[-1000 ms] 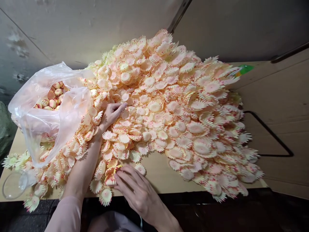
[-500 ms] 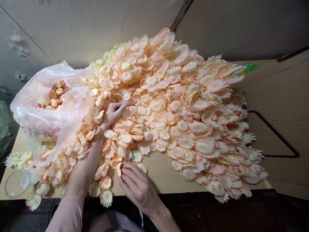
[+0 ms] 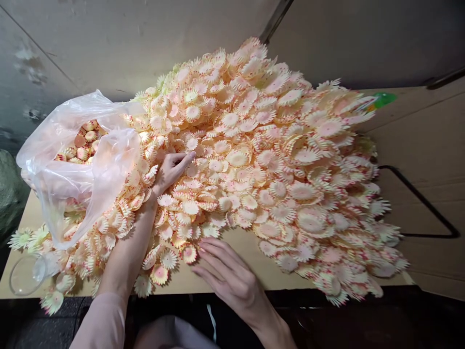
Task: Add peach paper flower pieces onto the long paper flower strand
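"Grey wall (image 3: 189,29) behind, pale table (image 3: 273,271) below, most of that table buried. Why does your left arm lie across it?"

"I think it works as a bank: my left hand (image 3: 172,170) rests on the pile of fringed discs (image 3: 247,145), thumb out, fingers curled under. Whether they grip anything, I cannot tell."

"And the right?"

"My right hand (image 3: 234,278) has nothing in it that I can see. Its fingers reach out, slightly spread, beside one red-rimmed disc (image 3: 189,253) at the pile's near edge; touching or not, I cannot say. That bare patch of wood probably gives me room to rest it."

"Why the plastic bag (image 3: 116,160) on the left?"

"Easy reach, I'd guess. Its mouth gapes, showing more pieces inside, tightly curled."

"How do the discs look?"

"Thin, cream to pale pink, notched all round, many tipped red. Some lie flat; others cup or overlap like scales."
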A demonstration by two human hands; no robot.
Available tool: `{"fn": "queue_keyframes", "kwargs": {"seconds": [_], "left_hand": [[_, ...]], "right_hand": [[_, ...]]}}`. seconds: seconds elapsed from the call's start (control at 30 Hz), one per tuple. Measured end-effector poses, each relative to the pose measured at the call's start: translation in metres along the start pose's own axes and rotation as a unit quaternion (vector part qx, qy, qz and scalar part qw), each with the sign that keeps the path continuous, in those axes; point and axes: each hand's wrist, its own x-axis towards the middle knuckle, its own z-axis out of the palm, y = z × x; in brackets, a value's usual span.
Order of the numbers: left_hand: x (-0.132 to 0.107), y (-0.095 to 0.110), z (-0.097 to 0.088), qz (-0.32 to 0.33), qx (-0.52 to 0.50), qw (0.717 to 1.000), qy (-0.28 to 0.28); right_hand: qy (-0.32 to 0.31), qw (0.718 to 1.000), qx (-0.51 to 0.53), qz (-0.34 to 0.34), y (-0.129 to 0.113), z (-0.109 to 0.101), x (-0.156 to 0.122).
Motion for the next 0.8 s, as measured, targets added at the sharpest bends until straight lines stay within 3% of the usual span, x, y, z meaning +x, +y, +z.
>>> {"fn": "queue_keyframes", "kwargs": {"seconds": [0.1, 0.2, 0.4, 0.5, 0.6, 0.73, 0.8], "left_hand": [[0.0, 0.0, 0.0, 0.0, 0.001, 1.0, 0.003], [0.0, 0.0, 0.0, -0.002, 0.006, 1.0, 0.001], [0.001, 0.001, -0.001, 0.006, 0.007, 1.0, 0.004], [0.001, 0.001, -0.001, 0.004, 0.009, 1.0, 0.007], [0.001, 0.001, -0.001, 0.004, 0.013, 1.0, 0.011], [0.001, 0.001, 0.0, 0.003, 0.013, 1.0, 0.016], [0.001, 0.001, 0.0, 0.001, 0.012, 1.0, 0.015]], "right_hand": [[0.031, 0.999, 0.019, 0.033, 0.003, -0.006, 0.002], [0.071, 0.993, -0.043, 0.087, 0.014, -0.002, 0.013], [0.003, 0.976, -0.173, 0.135, 0.034, 0.018, 0.039], [0.025, 0.973, -0.177, 0.148, 0.037, 0.02, 0.045], [0.057, 0.974, -0.168, 0.142, 0.036, 0.007, 0.045], [-0.001, 0.987, -0.087, 0.132, 0.035, -0.03, 0.044], [0.007, 0.987, -0.036, 0.155, 0.034, -0.05, 0.045]]}}
